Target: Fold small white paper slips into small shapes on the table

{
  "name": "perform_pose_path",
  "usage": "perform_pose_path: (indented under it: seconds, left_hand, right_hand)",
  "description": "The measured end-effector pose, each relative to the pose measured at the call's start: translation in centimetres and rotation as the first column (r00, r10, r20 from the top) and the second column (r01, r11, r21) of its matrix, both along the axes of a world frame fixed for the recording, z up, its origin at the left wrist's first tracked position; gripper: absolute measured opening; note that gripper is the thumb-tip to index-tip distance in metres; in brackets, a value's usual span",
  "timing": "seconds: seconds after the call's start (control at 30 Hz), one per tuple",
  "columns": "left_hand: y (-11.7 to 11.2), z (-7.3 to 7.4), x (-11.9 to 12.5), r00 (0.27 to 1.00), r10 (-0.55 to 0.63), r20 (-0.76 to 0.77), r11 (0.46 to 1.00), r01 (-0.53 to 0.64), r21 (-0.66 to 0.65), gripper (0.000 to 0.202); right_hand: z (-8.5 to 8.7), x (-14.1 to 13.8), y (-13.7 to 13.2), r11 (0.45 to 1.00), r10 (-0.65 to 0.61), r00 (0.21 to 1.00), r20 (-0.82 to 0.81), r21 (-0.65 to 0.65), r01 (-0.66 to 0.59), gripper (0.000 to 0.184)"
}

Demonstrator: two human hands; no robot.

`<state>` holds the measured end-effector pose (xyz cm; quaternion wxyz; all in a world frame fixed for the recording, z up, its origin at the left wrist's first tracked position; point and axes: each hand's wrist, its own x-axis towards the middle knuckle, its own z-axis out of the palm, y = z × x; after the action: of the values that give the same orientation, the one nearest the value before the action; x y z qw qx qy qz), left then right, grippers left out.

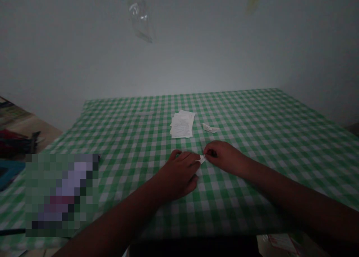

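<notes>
Near the middle of the table, small paper scrap. Right grip pinched shut on its right end; left grip spread flat, fingertips pressing its left end. Farther back, paper stack.

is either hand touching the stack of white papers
No, the stack of white papers lies apart beyond both hands; the left hand and right hand meet at a small paper scrap.
</notes>
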<state>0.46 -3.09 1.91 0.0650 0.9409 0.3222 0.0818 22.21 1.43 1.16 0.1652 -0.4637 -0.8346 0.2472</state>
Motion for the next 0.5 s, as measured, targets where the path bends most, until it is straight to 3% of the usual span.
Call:
perform_pose_path:
  seconds: [0.23, 0.37, 0.5]
  left_hand:
    - [-0.22, -0.37, 0.32, 0.999, 0.032, 0.013, 0.999, -0.031, -0.016, 0.032]
    - [-0.27, -0.19, 0.54, 0.997, 0.072, 0.014, 0.997, -0.072, -0.013, 0.033]
    - [-0.14, -0.29, 0.48, 0.994, 0.106, 0.01, 0.994, -0.106, 0.007, 0.035]
  right_hand:
    - [-0.25, -0.18, -0.36, 0.993, 0.029, 0.999, -0.03, 0.116, -0.025, 0.009]
    - [0.09, -0.23, -0.7, 0.994, 0.062, 0.998, -0.005, 0.089, -0.062, 0.009]
    - [0.64, -0.19, -1.0, 0.984, 0.173, 0.984, 0.041, 0.033, -0.174, 0.014]
